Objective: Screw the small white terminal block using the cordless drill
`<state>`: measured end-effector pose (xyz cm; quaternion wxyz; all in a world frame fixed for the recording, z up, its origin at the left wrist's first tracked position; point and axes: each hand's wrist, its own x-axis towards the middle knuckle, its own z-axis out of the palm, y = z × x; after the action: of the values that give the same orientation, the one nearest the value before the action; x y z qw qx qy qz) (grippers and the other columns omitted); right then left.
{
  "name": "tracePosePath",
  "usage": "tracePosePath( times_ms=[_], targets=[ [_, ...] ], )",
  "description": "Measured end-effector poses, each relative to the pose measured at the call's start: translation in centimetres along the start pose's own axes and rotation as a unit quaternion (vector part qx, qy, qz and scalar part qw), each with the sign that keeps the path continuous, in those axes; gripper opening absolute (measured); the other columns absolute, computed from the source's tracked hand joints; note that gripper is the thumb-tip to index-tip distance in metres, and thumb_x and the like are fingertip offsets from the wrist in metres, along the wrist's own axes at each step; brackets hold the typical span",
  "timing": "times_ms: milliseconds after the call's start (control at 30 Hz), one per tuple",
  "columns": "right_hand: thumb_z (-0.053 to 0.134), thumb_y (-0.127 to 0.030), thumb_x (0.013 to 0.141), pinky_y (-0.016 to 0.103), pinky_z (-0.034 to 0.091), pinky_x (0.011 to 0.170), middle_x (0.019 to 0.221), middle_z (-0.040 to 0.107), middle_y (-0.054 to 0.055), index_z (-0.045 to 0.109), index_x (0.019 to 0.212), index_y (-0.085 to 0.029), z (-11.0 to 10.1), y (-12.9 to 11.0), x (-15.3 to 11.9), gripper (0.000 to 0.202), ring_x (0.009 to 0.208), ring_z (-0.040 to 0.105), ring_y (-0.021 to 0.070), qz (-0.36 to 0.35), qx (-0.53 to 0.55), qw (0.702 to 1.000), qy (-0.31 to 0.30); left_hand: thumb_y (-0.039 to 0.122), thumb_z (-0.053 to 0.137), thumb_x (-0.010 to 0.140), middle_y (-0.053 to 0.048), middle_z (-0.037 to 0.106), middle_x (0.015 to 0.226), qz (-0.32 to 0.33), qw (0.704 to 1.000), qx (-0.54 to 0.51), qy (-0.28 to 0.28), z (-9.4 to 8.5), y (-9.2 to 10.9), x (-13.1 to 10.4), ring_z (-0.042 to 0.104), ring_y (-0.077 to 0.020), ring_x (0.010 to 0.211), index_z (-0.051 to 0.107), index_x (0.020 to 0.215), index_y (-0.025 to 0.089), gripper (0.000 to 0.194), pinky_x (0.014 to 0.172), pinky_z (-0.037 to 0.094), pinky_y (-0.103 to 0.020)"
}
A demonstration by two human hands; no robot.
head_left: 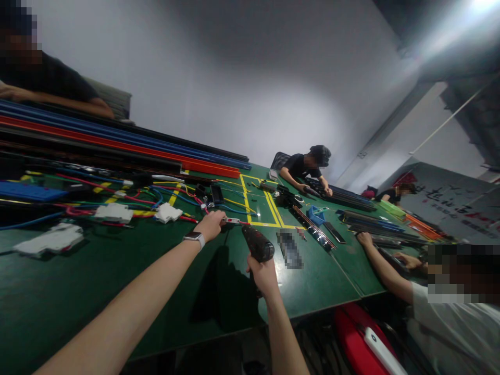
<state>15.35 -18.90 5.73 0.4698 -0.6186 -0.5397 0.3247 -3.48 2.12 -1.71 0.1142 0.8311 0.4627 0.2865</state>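
I am closing my right hand [264, 275] around the black and red cordless driver [258, 245], aiming it at the small metal part [232, 221] that my left hand [211, 225] is pinching on the green worktop [117, 281]. Keeping the bit square to the part should prevent slipping.

Your right hand [262, 275] covers the drill's [258, 244] grip, so only its dark body shows. Your left hand [211, 224] closes over one end of a small part [233, 221], too small to identify. A pixelated patch [289, 250] hides something on the table [78, 291] at centre. The rails [117, 143] at upper left run off the frame's left edge. Co-workers' faces are blurred.
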Motion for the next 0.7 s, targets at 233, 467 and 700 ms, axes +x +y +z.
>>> tracePosePath(
  times_ms=[233,467,700],
  targets=[
    [0.057,-0.023,0.076,0.026,0.045,0.06,0.058,0.059,-0.002,0.061,0.075,-0.019,-0.02,0.23,0.07,0.006,0.058,0.059,0.0167,-0.003,-0.004,1.0,-0.007,0.013,0.05,0.089,-0.009,0.065,0.102,-0.003,1.0,-0.002,-0.002,-0.16,0.13,0.02,0.057,-0.0241,0.096,0.063,0.096,0.021,0.017,0.087,0.042,-0.036],
    [0.057,-0.023,0.077,0.026,0.044,0.06,0.058,0.06,-0.002,0.06,0.074,-0.02,-0.1,0.49,0.15,0.006,0.059,0.059,0.0165,-0.006,-0.012,1.0,-0.01,0.015,0.051,0.09,-0.009,0.065,0.103,-0.006,1.0,0.0,-0.001,-0.34,0.36,-0.09,0.057,-0.0242,0.097,0.063,0.097,0.021,0.016,0.089,0.042,-0.036],
    [0.056,-0.023,0.077,0.027,0.044,0.06,0.058,0.06,-0.002,0.061,0.076,-0.019,-0.09,0.14,0.01,0.007,0.059,0.059,0.0171,-0.009,-0.012,1.0,-0.007,0.012,0.052,0.088,-0.01,0.065,0.103,-0.01,1.0,-0.011,-0.004,-0.47,0.43,-0.09,0.057,-0.0245,0.098,0.065,0.097,0.021,0.018,0.09,0.043,-0.037]
  ],
)
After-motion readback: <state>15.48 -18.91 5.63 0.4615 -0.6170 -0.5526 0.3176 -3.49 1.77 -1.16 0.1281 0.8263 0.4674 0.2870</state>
